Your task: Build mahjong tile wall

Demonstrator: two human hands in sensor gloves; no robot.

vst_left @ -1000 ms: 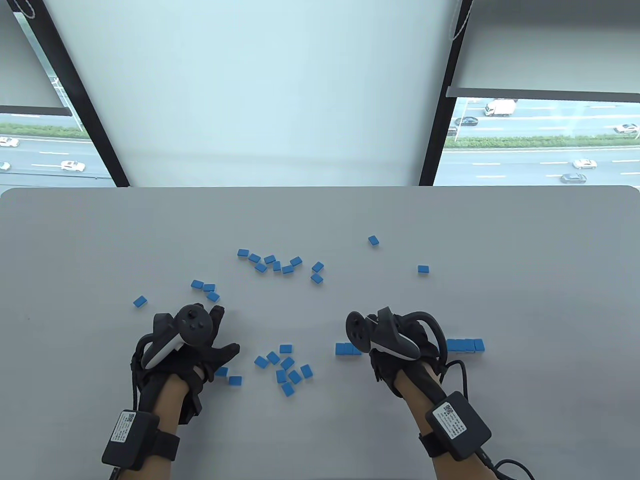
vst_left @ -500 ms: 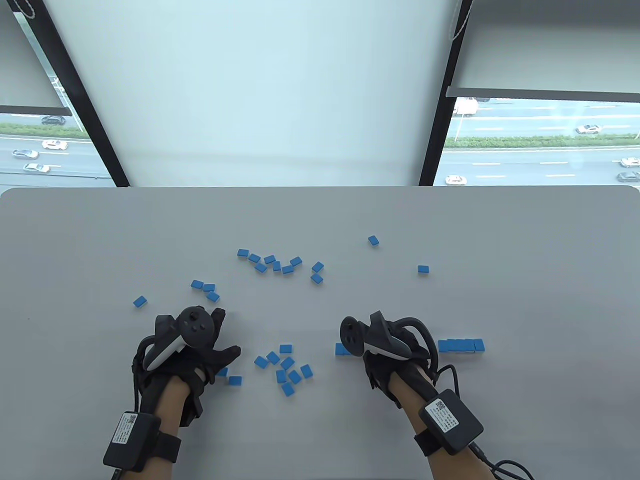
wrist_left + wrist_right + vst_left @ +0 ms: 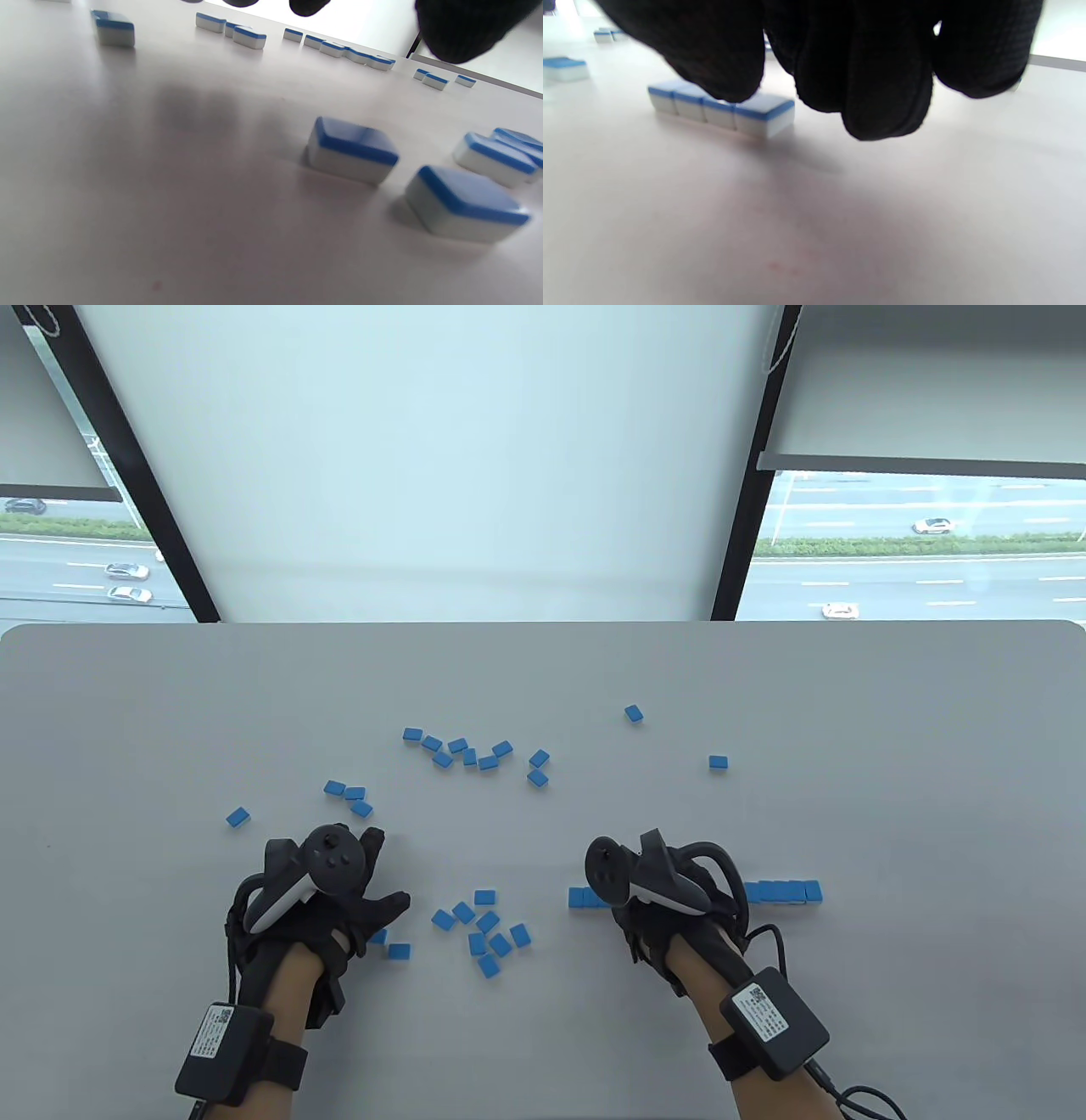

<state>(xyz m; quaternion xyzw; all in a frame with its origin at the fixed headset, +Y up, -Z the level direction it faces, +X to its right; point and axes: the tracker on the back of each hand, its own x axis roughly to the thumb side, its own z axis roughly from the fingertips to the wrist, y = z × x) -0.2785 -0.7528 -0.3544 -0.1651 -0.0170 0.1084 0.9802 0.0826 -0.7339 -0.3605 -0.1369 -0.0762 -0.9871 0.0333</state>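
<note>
While your right hand [image 3: 670,891] hovers over the middle of the row of small blue-backed white mahjong tiles [image 3: 780,892] on the grey bench [image 3: 891,780], its grip bunched with fingertips [image 3: 882,106] together and pinching nothing visible, the wall looks barely begun: one short, single-layer line. Your left hand [image 3: 327,891] lies spread beside the loose blue-backed tiles [image 3: 488,933], with more scattered beyond both grips.

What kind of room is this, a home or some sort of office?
Probably an office or lab on an upper floor: a plain grey table, large windows with roller blinds, and a multi-lane road with cars far below.
</note>
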